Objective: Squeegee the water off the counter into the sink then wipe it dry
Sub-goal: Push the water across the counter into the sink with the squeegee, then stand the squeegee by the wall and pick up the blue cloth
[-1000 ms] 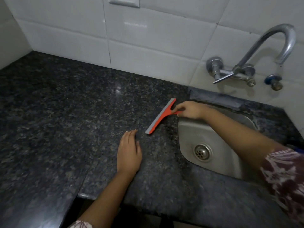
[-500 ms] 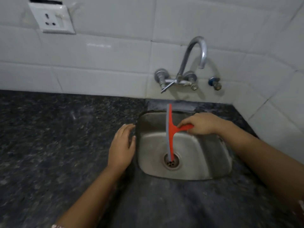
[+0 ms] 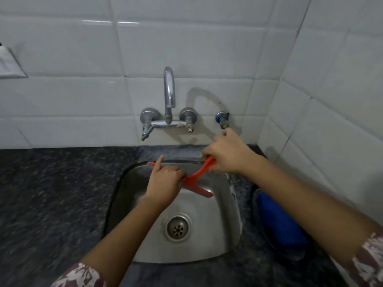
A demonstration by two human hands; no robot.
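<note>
Blue cloth [image 3: 279, 222] beside steel sink [image 3: 232, 204]

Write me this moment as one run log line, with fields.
phase: squeegee over sink | right hand: on handle | left hand: on blade | tap: no water seen | blue cloth: on counter

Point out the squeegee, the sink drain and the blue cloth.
squeegee [image 3: 191, 181]: head view, the orange junction of handle and blade.
sink drain [image 3: 177, 227]: head view, the strainer's centre.
blue cloth [image 3: 277, 220]: head view, its middle.
</note>
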